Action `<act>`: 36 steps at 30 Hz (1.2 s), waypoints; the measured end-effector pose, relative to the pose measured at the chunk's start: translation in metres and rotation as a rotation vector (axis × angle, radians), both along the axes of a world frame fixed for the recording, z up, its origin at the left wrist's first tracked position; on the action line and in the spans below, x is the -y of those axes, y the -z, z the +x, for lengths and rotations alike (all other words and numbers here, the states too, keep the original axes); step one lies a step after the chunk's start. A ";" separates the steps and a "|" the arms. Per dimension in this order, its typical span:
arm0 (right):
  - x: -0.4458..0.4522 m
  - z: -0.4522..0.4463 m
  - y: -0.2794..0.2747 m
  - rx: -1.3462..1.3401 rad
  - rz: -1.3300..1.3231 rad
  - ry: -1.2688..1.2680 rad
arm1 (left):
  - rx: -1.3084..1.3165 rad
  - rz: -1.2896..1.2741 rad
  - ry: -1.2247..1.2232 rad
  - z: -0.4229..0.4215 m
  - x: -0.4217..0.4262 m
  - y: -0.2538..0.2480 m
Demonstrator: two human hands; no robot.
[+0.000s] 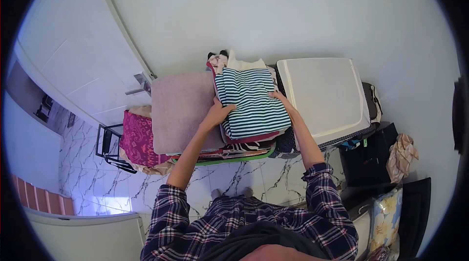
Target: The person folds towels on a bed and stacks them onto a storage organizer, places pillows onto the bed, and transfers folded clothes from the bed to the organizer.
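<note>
A folded green-and-white striped garment (254, 107) lies on top of a pile of folded clothes. My left hand (219, 114) grips its left side, thumb on top and fingers mostly hidden at the edge. At the right side, my right hand (283, 100) holds it with the thumb over the cloth; its other fingers are partly hidden. Beneath it, red and zebra-patterned cloth (249, 147) shows at the front of the pile. A white garment (244, 64) sticks out behind the stripes. Close to my left hand is a folded mauve towel (183, 109).
An open suitcase lid with pale lining (325, 97) stands right of the pile. Left are a magenta patterned cloth (140, 136) and a black metal frame (110, 143). A white door (68, 41) borders the left. Crumpled brown paper (403, 157) and a black box (369, 156) sit at right.
</note>
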State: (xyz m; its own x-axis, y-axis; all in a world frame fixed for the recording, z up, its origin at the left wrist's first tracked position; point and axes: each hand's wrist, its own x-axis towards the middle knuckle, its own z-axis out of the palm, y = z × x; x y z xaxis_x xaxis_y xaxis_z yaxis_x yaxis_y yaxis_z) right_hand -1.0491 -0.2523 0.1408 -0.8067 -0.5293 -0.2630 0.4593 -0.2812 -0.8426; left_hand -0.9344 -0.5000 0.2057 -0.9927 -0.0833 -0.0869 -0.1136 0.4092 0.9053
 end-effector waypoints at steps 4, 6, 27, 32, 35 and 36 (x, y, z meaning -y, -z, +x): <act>0.006 0.006 -0.009 -0.060 0.083 0.149 | 0.149 -0.164 -0.057 -0.009 -0.005 -0.002; 0.009 0.000 -0.007 -0.088 0.097 0.178 | 0.149 -0.205 -0.095 -0.017 -0.007 0.003; 0.018 0.008 -0.017 -0.216 0.132 0.130 | 0.130 -0.511 -0.106 -0.020 -0.011 -0.008; 0.020 0.027 -0.024 -0.241 0.076 0.122 | 0.254 -0.570 -0.013 -0.019 -0.003 0.017; 0.016 0.024 -0.024 -0.291 0.170 0.134 | 0.200 -0.653 0.018 -0.025 0.002 0.047; 0.015 0.014 -0.009 -0.388 0.526 0.231 | 0.150 -0.720 0.041 -0.031 0.003 0.057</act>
